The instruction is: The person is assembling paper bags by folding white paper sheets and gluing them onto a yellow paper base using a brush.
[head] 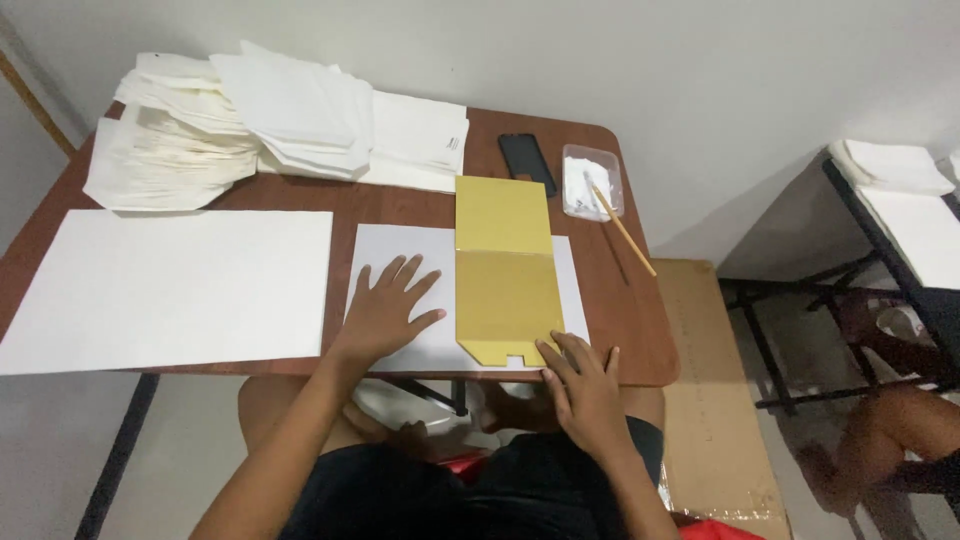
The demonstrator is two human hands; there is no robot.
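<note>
Lap: nearest my camera I see the person's dark shorts (520, 490) and bare knees, tucked under the table's near edge.
Right hand: my right hand (585, 385) lies at the near table edge, fingers spread and flat — gripping nothing — with the fingertips pressing the bottom right corner of the gold card.
Left hand: my left hand (388, 305) is also flat and open, fingers fanned, palm down on the white sheet just left of the gold card; it holds nothing.
Gold card: a gold card (503, 270), a flat cut-out with a fold line across its middle and a notched tab at the near end, lies lengthwise over the white sheet, its far end reaching past it onto bare wood.
White sheet: a white sheet (400, 245) sits under the card, at the centre of the near table edge.
Large sheet: a bigger white sheet (175, 290) lies just to the left, close beside but apart.
Stack: a loose heap of folded white paper pieces (250, 115) fills the far left corner.
Phone: a dark phone (526, 160) lies face up beyond the card.
Tub: a clear plastic tub (592, 180) of white paste — a thin wooden stick (622, 228) leans out of it toward the right edge.
Table: a brown wooden table (625, 320) with rounded corners.
Floor: a flat cardboard box (715, 400) lies to the right.
</note>
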